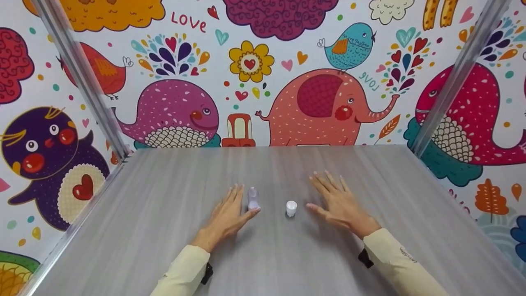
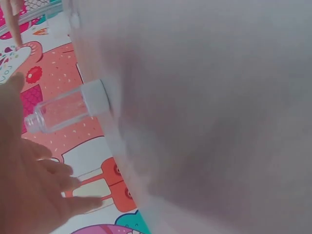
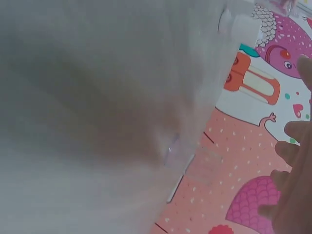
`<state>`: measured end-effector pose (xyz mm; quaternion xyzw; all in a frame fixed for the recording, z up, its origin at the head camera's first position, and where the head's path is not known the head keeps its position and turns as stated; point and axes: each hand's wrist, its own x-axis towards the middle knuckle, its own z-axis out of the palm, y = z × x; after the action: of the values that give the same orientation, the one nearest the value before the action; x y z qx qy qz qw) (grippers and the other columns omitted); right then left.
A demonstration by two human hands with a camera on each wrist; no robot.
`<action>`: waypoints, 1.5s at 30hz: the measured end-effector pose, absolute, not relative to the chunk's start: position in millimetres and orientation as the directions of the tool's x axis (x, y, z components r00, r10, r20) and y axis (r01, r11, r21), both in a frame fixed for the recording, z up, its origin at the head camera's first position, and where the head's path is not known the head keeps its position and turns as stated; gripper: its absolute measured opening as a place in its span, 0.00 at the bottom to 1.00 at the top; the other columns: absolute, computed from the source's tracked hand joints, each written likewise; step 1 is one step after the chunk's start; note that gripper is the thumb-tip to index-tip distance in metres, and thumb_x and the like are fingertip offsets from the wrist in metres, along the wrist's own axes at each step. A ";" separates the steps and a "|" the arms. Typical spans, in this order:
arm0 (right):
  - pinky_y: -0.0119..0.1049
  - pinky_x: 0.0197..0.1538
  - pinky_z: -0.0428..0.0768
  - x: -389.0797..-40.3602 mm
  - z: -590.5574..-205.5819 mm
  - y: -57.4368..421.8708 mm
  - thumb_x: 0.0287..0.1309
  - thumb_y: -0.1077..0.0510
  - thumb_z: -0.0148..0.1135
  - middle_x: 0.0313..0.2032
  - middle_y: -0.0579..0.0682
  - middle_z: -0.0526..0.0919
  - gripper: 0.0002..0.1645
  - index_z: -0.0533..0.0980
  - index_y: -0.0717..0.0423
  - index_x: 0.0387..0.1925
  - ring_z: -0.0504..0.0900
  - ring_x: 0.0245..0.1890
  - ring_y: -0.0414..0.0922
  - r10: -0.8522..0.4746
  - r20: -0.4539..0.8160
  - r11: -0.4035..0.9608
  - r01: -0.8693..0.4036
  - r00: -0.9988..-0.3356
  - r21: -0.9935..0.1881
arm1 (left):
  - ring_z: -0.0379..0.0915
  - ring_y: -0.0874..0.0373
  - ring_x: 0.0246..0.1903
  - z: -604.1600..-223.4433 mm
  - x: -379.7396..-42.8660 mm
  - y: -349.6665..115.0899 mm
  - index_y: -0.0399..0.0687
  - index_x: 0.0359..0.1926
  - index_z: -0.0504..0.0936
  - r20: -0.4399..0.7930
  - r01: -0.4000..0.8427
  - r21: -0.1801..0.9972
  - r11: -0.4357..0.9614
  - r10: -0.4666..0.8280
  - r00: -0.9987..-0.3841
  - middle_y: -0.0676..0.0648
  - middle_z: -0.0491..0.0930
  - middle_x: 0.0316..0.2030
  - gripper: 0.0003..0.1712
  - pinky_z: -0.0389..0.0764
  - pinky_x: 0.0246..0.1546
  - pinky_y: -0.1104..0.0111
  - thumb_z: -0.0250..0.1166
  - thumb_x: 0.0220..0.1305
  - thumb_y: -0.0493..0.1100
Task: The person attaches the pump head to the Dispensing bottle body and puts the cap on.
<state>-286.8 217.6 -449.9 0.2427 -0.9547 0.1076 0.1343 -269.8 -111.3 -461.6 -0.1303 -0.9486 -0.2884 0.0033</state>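
Observation:
A small clear bottle (image 1: 253, 198) with a white base (image 2: 95, 97) stands upright on the grey table. Just left of it rests my left hand (image 1: 230, 214), fingers straight and together, its thumb tip by the bottle's foot. To the bottle's right stands a smaller whitish, cup-like piece (image 1: 291, 208), looking see-through and faint in the right wrist view. My right hand (image 1: 339, 203) lies on that piece's right with fingers spread, the thumb pointing at it and apart from it. Neither hand holds anything.
The wood-grain table (image 1: 164, 181) runs back to a wall (image 1: 254, 94) printed with cartoon animals. Metal posts (image 1: 90, 82) stand at both rear corners, and printed side panels (image 1: 53, 164) flank the table. Each sleeve carries a dark wrist device (image 1: 365, 258).

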 end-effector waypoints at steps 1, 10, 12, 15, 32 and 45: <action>0.63 0.75 0.50 -285.2 -451.6 215.2 0.62 0.34 0.57 0.76 0.55 0.61 0.48 0.59 0.52 0.76 0.56 0.77 0.60 -0.441 0.308 0.851 -0.502 -0.843 -0.155 | 0.46 0.41 0.78 -461.7 -268.7 -110.3 0.40 0.78 0.50 0.071 0.234 0.570 0.788 0.237 -0.969 0.37 0.51 0.78 0.54 0.51 0.74 0.43 0.56 0.66 0.70; 0.59 0.65 0.71 -278.4 -461.5 198.6 0.61 0.41 0.65 0.64 0.54 0.75 0.39 0.71 0.56 0.67 0.73 0.65 0.55 -0.405 0.338 0.817 -0.503 -0.849 -0.282 | 0.58 0.39 0.73 -462.6 -269.1 -102.9 0.37 0.75 0.56 0.084 0.198 0.695 0.691 0.194 -0.977 0.34 0.61 0.73 0.50 0.60 0.72 0.46 0.62 0.66 0.63; 0.57 0.64 0.73 -277.7 -462.4 195.3 0.60 0.42 0.66 0.62 0.54 0.76 0.38 0.72 0.57 0.66 0.75 0.64 0.54 -0.388 0.320 0.803 -0.488 -0.864 -0.343 | 0.59 0.38 0.72 -464.0 -269.8 -101.4 0.34 0.74 0.57 0.096 0.203 0.710 0.675 0.193 -0.977 0.33 0.62 0.72 0.49 0.60 0.71 0.45 0.63 0.66 0.61; 0.55 0.61 0.76 -277.5 -463.3 189.3 0.60 0.45 0.68 0.60 0.55 0.76 0.36 0.73 0.59 0.65 0.77 0.61 0.55 -0.355 0.269 0.759 -0.444 -0.895 -0.477 | 0.61 0.36 0.71 -466.1 -270.9 -98.9 0.32 0.73 0.59 0.108 0.200 0.745 0.636 0.181 -0.978 0.31 0.64 0.70 0.46 0.62 0.70 0.44 0.65 0.66 0.56; 0.46 0.51 0.81 -279.5 -467.5 167.4 0.52 0.55 0.76 0.56 0.62 0.80 0.36 0.75 0.66 0.60 0.81 0.54 0.58 -0.188 0.080 0.522 -0.169 -0.979 -0.836 | 0.72 0.37 0.61 -466.5 -275.6 -81.6 0.28 0.70 0.60 0.091 0.106 0.848 0.520 0.053 -0.994 0.27 0.69 0.65 0.42 0.73 0.61 0.46 0.69 0.63 0.41; 0.36 0.45 0.79 -279.9 -475.3 153.1 0.47 0.65 0.76 0.48 0.62 0.83 0.33 0.75 0.69 0.56 0.83 0.48 0.54 -0.146 0.013 0.435 -0.076 -0.989 -0.897 | 0.74 0.37 0.60 -470.2 -279.8 -74.2 0.32 0.67 0.65 0.141 0.110 0.861 0.496 -0.027 -0.990 0.30 0.74 0.62 0.35 0.74 0.60 0.47 0.69 0.63 0.38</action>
<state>-279.9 153.1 -475.3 0.0655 -0.8465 0.5272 -0.0331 -279.8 -74.2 -470.2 -0.0240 -0.8623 -0.5012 0.0680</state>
